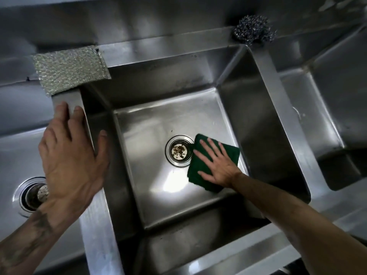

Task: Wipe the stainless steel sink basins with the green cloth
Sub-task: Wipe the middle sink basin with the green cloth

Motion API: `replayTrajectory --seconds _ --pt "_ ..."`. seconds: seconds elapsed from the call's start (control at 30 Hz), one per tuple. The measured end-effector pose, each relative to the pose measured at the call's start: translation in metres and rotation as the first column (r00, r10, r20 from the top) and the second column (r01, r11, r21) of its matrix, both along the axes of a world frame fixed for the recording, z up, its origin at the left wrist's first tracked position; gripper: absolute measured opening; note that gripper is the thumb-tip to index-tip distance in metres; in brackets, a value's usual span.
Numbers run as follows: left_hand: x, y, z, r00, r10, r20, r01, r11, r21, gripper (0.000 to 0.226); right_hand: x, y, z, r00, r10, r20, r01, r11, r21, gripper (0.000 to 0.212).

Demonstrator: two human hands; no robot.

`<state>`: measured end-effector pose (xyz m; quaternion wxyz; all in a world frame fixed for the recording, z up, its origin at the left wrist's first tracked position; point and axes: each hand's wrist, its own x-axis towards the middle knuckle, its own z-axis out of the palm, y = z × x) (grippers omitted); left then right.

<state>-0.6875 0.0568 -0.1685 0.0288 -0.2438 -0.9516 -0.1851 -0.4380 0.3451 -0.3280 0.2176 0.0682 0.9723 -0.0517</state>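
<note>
The green cloth [231, 155] lies on the middle basin [168, 116] floor, at 3 o'clock of the drain [179, 150]. The right hand [217, 163] presses it, grip flat, fingers apart. The left hand [73, 155] rests spread on the divider [97, 225] at 9 o'clock. Unpinched, the cloth may bunch or slip.

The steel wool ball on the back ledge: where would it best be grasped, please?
Probably across the rounded middle of the steel wool ball, coming from above and the front: the sink's back wall stands close behind it.
</note>
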Motion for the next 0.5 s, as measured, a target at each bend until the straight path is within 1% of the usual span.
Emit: replayTrajectory --seconds 0.1,0.2,0.27,0.33,0.43,0.5 --pt "0.000 0.000 -0.001 1.000 -0.003 -0.006 0.003 1.000 0.006 0.064 -0.028 0.014 0.001 0.985 -0.171 -0.025 0.171 0.985 -0.007 0.079" --pt "0.000 -0.001 -0.002 1.000 -0.001 -0.004 0.001 1.000 0.016 0.063 -0.054 0.030 0.002 0.965 -0.260 -0.031 0.260 0.966 0.003 0.078" --pt "0.000 0.000 -0.002 1.000 0.000 0.001 0.000 1.000 0.016 0.063 -0.056 0.033 0.001 0.956 -0.293 -0.037 0.294 0.955 0.032 0.077" --pt "-0.001 -0.001 -0.001 1.000 -0.002 0.009 0.002 1.000 0.004 0.064 -0.039 0.031 0.003 0.963 -0.269 -0.018 0.270 0.962 0.051 0.077" --pt "-0.002 -0.001 0.000 1.000 -0.009 0.022 0.009 1.000 0.000 0.065 0.006 0.037 0.010 0.990 -0.122 0.066 0.117 0.990 0.079 0.079" --pt "-0.001 -0.001 0.000 1.000 -0.010 0.025 0.010 1.000 0.000 0.065 0.028 0.040 0.017 0.991 -0.039 0.131 0.027 0.996 0.089 0.080"
